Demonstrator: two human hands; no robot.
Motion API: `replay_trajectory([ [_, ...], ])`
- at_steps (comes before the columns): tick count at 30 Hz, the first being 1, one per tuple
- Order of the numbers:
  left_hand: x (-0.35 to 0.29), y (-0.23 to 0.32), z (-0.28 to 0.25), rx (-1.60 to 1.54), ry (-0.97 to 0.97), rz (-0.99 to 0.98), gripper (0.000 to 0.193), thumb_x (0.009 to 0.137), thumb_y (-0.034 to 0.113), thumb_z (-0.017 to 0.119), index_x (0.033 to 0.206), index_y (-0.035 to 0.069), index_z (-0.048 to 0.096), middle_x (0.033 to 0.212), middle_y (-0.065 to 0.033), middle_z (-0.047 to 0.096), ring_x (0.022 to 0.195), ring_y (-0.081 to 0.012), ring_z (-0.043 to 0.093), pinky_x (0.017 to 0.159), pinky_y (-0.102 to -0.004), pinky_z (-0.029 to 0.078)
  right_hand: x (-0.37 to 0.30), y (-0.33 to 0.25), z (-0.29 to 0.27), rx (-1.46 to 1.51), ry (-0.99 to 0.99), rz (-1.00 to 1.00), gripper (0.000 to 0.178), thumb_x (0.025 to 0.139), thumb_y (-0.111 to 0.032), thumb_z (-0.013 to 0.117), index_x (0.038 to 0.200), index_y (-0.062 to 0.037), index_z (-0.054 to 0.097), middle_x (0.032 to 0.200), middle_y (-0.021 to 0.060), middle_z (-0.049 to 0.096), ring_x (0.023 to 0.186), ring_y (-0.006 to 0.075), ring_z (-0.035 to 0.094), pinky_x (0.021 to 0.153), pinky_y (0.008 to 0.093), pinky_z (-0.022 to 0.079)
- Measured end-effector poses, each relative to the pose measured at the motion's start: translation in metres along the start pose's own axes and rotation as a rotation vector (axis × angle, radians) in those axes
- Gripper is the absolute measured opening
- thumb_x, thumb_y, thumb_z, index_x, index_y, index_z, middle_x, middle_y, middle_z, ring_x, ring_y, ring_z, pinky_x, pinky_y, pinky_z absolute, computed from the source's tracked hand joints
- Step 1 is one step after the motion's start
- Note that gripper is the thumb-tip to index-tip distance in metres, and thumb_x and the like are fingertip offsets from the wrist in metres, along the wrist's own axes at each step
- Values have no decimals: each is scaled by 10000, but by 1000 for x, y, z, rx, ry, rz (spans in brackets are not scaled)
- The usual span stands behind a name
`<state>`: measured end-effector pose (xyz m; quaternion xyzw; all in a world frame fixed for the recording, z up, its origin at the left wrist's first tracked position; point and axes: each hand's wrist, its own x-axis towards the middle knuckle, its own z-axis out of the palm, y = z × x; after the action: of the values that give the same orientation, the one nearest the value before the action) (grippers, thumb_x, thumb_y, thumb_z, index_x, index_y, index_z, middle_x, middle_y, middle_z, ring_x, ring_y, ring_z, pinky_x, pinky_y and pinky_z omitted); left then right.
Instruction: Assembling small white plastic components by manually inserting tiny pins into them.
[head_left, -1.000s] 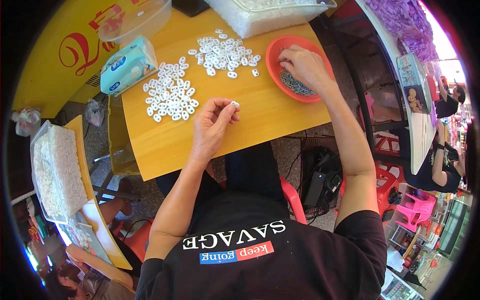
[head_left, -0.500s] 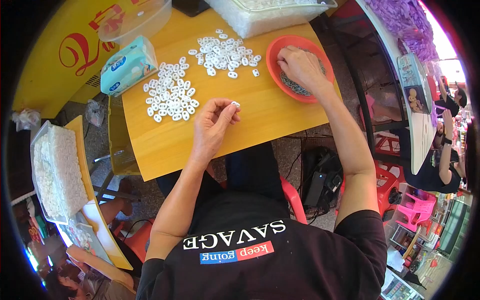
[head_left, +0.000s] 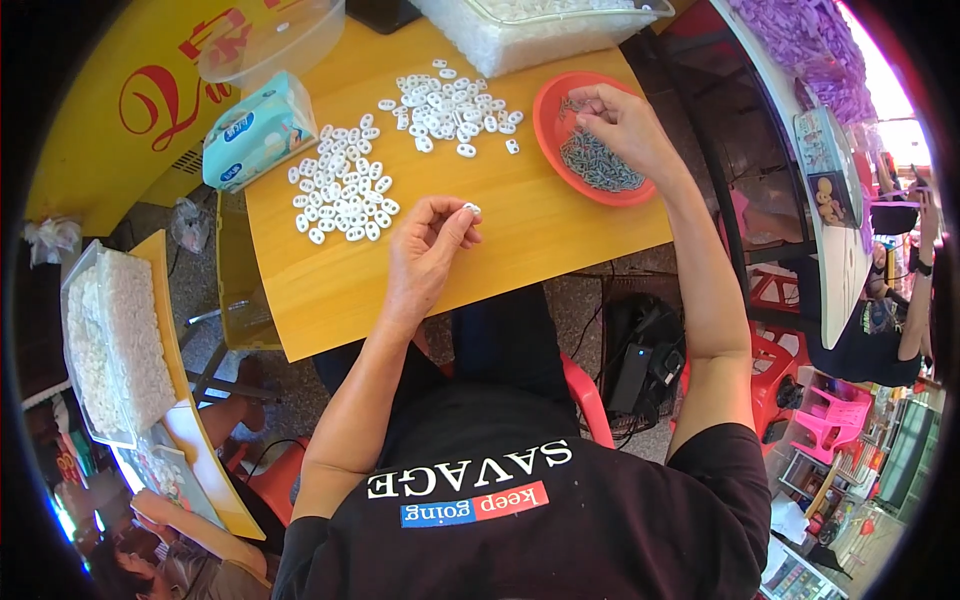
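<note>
Above the near edge of the yellow table, my left hand [head_left: 428, 245] is closed, pinching a small white oval plastic piece [head_left: 471, 208] between thumb and forefinger. My right hand [head_left: 628, 125] hovers over a red bowl [head_left: 541, 130] at the right, its fingers drawn together around a few small grey screws [head_left: 570, 104]; how many is hard to make out. More screws [head_left: 600, 165] fill the bottom of the bowl. Two loose groups of white two-holed pieces lie on the table: a left group [head_left: 345, 190] near my left hand and a far group [head_left: 450, 110] beside the bowl.
Behind the left group stands a teal tissue pack [head_left: 258, 130], with a clear plastic tub [head_left: 270, 45] beyond it. A clear bin of white parts [head_left: 530, 45] sits at the far edge. Other people work at side tables to the left and right.
My right hand has lifted and drawn slightly right out of the screws, so more of the bowl's contents shows. My left hand stays in place with the white piece.
</note>
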<state>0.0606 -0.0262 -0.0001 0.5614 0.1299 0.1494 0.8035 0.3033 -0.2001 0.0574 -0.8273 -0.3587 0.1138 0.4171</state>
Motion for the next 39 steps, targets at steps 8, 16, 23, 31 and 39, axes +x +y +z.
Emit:
replay_trajectory([
  [8,0,-1,-1,5,-1,5,132,954,99,578,1032,-7,569,922,-60,642,783,-106,605,707,-232,487,-8,-6,-11,192,-90,157,255,914,-132,612,1128,-3,662,867,-25,624,658,30,466,617,184,404],
  [16,0,1,-1,-5,1,2,135,956,100,575,1030,-13,571,929,-65,645,786,-108,610,710,-234,492,-19,-6,-12,547,-79,170,246,929,-107,602,1141,9,651,864,-7,616,665,38,461,622,185,408],
  [23,1,0,-2,-5,2,1,138,955,102,575,1033,-13,573,930,-67,646,787,-113,614,712,-235,495,-29,-14,-8,805,-82,149,306,936,-100,593,1223,5,599,925,15,625,663,44,469,631,197,425],
  [31,1,0,-3,-18,6,5,141,954,108,578,1027,-13,573,925,-73,651,784,-116,617,709,-239,499,-37,-32,2,1023,-149,131,378,941,-111,584,1298,0,526,932,27,622,665,59,485,632,201,439],
  [39,1,1,-5,-61,27,-2,145,953,115,584,1018,-14,576,906,-74,651,767,-116,617,701,-240,497,-42,-56,18,1064,-218,76,362,948,-113,575,1288,5,538,921,16,600,672,53,492,620,208,431],
])
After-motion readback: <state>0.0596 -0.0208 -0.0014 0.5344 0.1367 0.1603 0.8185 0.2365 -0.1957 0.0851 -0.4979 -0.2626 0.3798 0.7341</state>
